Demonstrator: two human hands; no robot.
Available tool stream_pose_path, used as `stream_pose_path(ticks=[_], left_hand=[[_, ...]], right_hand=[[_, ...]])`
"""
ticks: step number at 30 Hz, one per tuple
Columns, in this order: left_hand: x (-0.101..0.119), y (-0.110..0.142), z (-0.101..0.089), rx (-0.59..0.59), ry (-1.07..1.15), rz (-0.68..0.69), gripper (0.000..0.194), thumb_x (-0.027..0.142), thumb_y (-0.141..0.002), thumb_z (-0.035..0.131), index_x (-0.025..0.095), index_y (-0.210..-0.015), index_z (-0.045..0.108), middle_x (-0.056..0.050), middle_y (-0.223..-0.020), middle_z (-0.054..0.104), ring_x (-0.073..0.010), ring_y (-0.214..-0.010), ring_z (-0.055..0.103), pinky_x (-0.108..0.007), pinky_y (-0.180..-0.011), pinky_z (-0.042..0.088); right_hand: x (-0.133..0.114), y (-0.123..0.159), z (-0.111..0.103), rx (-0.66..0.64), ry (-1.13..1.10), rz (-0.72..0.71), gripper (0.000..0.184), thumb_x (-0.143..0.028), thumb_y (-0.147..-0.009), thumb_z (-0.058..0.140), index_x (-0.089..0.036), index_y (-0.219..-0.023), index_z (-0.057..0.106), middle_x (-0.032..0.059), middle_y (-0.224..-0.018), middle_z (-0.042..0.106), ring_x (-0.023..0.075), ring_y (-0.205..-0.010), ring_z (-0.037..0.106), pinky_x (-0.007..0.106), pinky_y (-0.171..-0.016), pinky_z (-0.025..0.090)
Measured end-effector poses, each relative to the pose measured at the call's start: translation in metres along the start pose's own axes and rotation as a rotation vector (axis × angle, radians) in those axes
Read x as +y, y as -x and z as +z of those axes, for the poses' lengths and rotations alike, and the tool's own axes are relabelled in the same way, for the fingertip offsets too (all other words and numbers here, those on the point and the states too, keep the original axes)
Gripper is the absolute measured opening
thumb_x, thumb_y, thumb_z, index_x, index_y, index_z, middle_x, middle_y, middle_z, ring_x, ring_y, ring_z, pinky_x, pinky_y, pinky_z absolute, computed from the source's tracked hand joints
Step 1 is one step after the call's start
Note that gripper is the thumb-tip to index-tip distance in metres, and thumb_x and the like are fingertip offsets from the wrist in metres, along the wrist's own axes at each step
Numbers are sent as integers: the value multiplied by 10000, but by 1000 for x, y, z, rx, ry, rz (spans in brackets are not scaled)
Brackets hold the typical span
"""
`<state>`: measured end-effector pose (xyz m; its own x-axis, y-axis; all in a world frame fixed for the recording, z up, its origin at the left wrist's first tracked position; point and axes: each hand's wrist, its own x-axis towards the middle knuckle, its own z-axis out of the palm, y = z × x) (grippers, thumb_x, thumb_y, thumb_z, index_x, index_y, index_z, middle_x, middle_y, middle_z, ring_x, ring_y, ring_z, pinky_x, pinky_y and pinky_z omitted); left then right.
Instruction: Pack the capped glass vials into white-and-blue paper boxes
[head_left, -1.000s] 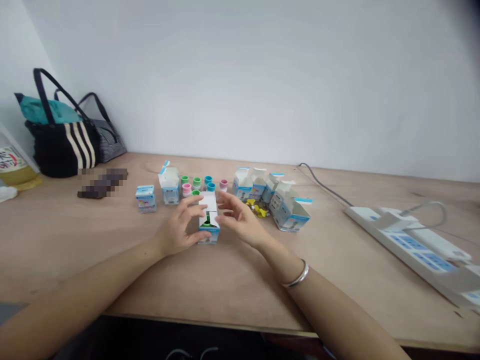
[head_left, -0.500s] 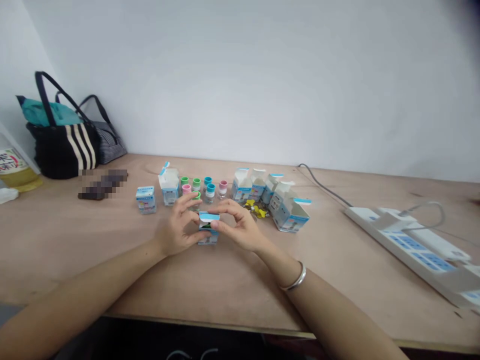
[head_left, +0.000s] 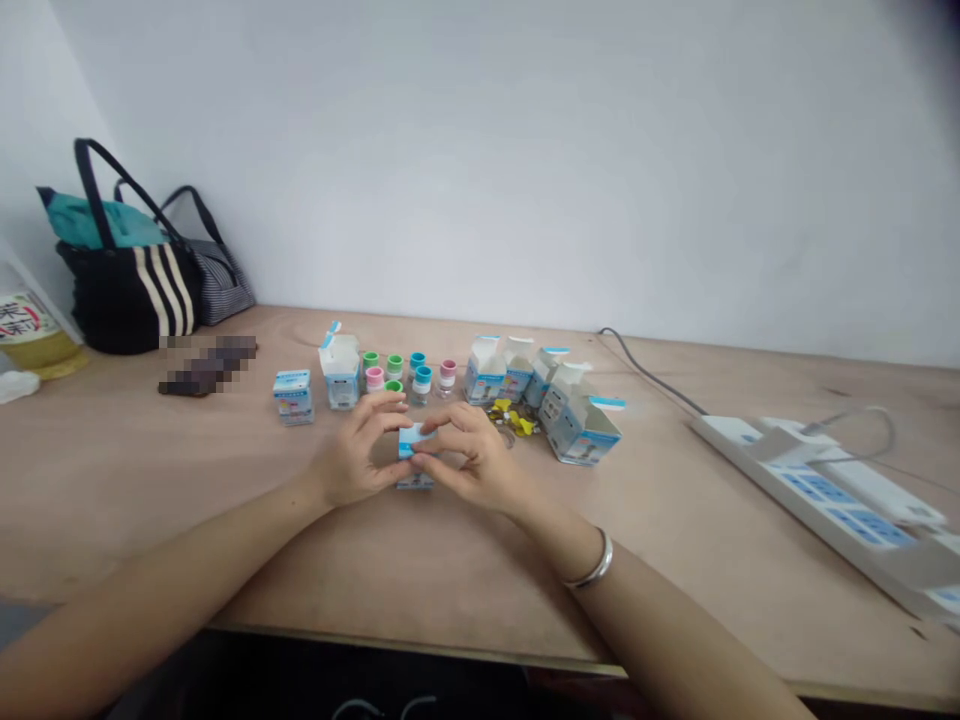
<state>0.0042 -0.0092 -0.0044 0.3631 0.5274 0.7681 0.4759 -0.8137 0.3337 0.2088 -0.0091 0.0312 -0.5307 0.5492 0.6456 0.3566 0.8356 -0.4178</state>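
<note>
A small blue-and-white cardboard box (head_left: 415, 480) stands on the table between both hands, its top flap folded down over the opening. My left hand (head_left: 358, 452) grips the box's left side, thumb at the front and fingers at the back. The fingers and thumb of my right hand (head_left: 476, 458) press at the right and front edge of the lid. Just behind are several small clear bottles with coloured caps, among them a blue-capped bottle (head_left: 422, 384) and a pink-capped bottle (head_left: 448, 376). To the left sits a closed box (head_left: 293, 398) of the same print.
An open box (head_left: 341, 375) stands left of the bottles, and several open boxes (head_left: 581, 430) are to the right. Yellow and metallic pieces (head_left: 516, 415) lie by them. A power strip (head_left: 825, 500) is at the right; a black bag (head_left: 135, 295) and bottle of yellow liquid (head_left: 37, 335) are at the left.
The box's top flap was raised with a dark opening showing; now it lies down over the top. My right fingers have come forward onto the lid, while my left hand stays at the side.
</note>
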Motion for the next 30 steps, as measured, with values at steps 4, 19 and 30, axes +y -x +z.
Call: stream_pose_path(ticks=[4,19,30], left_hand=[[8,-12,-11,-130,6,-38,441,313,-735,678,204,-1140,541,-94,-1150,611,-234,-1059,596,-370,-865,531],[-55,5,-156,-488,-566,-274,450,553,-665,658,232,-980,672,-19,-1107,555,-210,-1024,540,-367,-909,436],[-85,-3,-147,-494,-384,-410,537,492,-687,634,223,-1143,545,-73,-1279,542,-289,-1171,500,-403,-1015,376]], right_hand=[[2,-1,-5,-91,67,-84,180,-388,-801,640,-253,-896,712,88,-1080,603,236,-1045,551,414,-909,417],[12,6,2,-143,51,-57,212,-315,-790,642,-218,-978,663,119,-1145,527,246,-1087,517,424,-921,448],[12,8,6,-200,26,-75,209,-304,-794,640,-191,-967,658,132,-1164,506,231,-1021,540,413,-881,471]])
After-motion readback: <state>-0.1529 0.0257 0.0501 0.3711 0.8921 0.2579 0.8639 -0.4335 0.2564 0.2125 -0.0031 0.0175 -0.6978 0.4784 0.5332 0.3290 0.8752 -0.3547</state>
